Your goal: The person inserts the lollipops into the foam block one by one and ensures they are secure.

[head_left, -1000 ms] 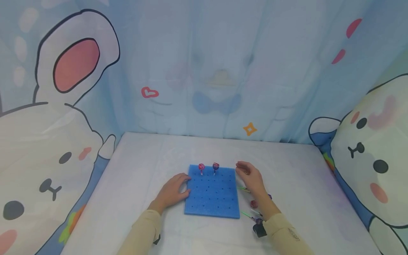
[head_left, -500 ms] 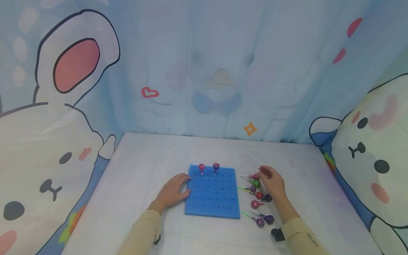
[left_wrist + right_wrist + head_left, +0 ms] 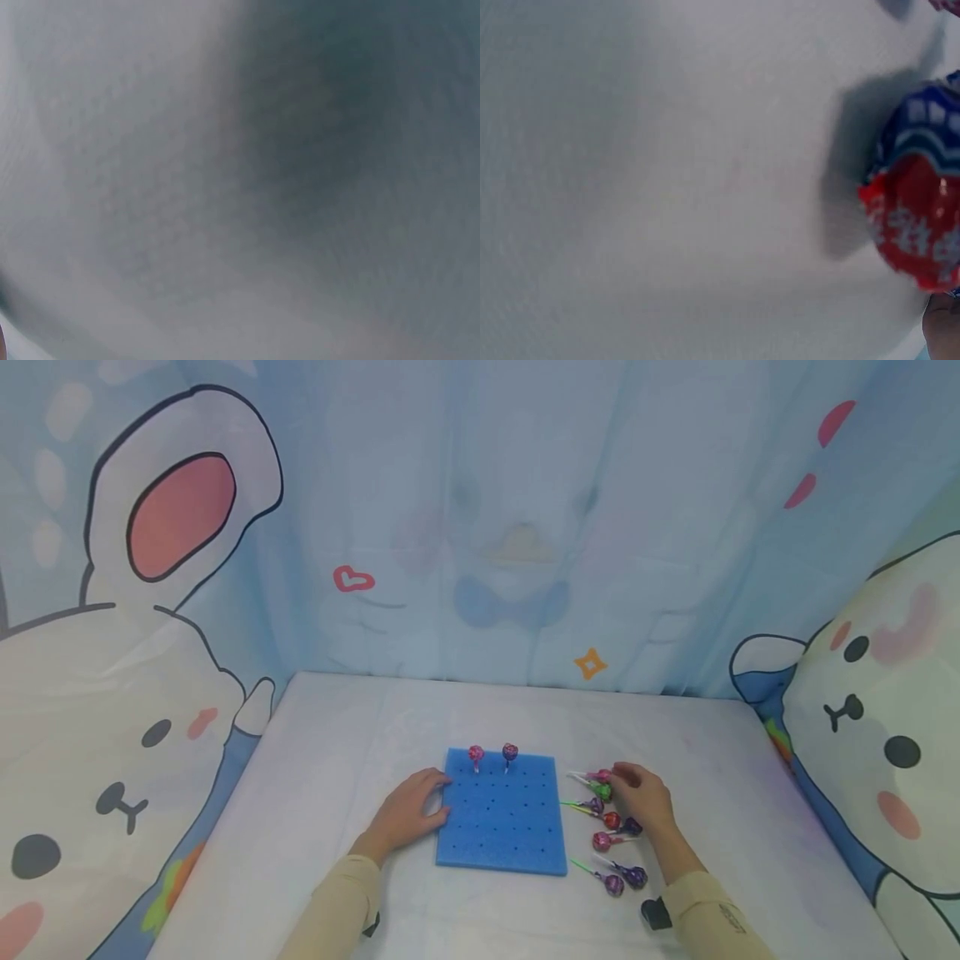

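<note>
In the head view my left hand (image 3: 408,807) rests against the left edge of a blue foam board (image 3: 498,827) dotted with small holes, thumb and fingers spread along it. Two lollipops stand upright near the board's far edge, a pink one (image 3: 476,753) and a purple one (image 3: 510,751). My right hand (image 3: 647,797) is low over the table right of the board, thumb and fingertips right at the head of a pink lollipop (image 3: 602,774); I cannot tell whether they pinch it. A green lollipop (image 3: 602,791) lies just below.
More lollipops lie beside the board, including a red one (image 3: 611,820), a pink one (image 3: 602,841) and a purple one (image 3: 613,884). A red-and-blue wrapped lollipop (image 3: 919,202) looms in the right wrist view. The left wrist view is blurred.
My right hand has moved from the board's far right corner out to the lollipops on the right, then lowered slightly at the pink one. The left hand has stayed put.
</note>
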A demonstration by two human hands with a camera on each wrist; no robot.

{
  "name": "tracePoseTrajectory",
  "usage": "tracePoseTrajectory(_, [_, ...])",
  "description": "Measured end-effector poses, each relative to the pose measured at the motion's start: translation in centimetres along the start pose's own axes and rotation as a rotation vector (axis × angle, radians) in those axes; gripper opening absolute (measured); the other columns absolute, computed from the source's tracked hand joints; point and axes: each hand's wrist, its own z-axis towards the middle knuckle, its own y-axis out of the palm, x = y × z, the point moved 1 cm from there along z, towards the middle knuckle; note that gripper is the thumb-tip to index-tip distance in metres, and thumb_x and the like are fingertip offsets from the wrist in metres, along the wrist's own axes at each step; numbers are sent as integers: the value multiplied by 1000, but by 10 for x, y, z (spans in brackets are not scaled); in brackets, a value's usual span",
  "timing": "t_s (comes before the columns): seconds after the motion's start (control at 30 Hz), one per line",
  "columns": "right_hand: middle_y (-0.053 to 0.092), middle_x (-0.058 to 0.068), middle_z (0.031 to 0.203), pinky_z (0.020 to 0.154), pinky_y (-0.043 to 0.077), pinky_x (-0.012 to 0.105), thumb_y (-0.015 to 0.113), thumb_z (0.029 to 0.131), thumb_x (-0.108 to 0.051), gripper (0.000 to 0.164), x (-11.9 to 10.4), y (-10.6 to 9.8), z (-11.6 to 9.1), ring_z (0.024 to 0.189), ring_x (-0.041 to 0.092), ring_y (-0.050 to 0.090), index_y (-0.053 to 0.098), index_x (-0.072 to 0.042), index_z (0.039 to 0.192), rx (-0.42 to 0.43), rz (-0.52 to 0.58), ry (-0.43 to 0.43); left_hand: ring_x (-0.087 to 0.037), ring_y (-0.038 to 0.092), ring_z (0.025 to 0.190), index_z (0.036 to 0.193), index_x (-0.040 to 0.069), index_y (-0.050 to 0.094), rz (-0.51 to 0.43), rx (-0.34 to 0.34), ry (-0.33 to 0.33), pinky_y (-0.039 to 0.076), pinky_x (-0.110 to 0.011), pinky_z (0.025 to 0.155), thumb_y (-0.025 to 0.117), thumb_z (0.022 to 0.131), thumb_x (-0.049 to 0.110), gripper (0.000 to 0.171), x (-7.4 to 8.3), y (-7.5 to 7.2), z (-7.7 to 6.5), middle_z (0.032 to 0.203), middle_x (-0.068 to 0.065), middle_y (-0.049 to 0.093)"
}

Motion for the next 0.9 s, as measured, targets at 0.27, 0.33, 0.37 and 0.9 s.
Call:
tracePoseTrajectory(0.27, [58,23,129,103,43,53,58,98,-24,43,-2,4,1,121,39,52,53,1,134,-24,8,-17,-19,47,132,132,18,56,3,-12,-15,37,-37,112,63,91,39,47,1,1,0,134,0,56])
tracePoseTrajectory(0.33, [58,24,128,102,44,53,59,98,-24,44,-4,4,2,120,40,53,52,1,134,-28,9,-13,-19,47,132,132,18,56,0,-12,-17,38,-37,112,63,91,39,47,2,0,-1,134,0,56])
tracePoseTrajectory(0.37, [58,23,128,102,45,53,59,98,-24,44,-5,5,2,120,39,53,52,1,134,-28,11,-8,-19,47,132,132,18,56,-2,-12,-18,38,-38,112,63,90,39,47,2,0,-1,134,0,56])
tracePoseTrajectory(0.9, [50,17,138,100,49,46,56,99,-27,48,-27,-3,4,123,34,54,46,-7,142,21,216,-31,-22,48,131,131,16,57,-5,20,27,38,-38,111,64,89,35,46,3,-3,-2,133,-3,56])
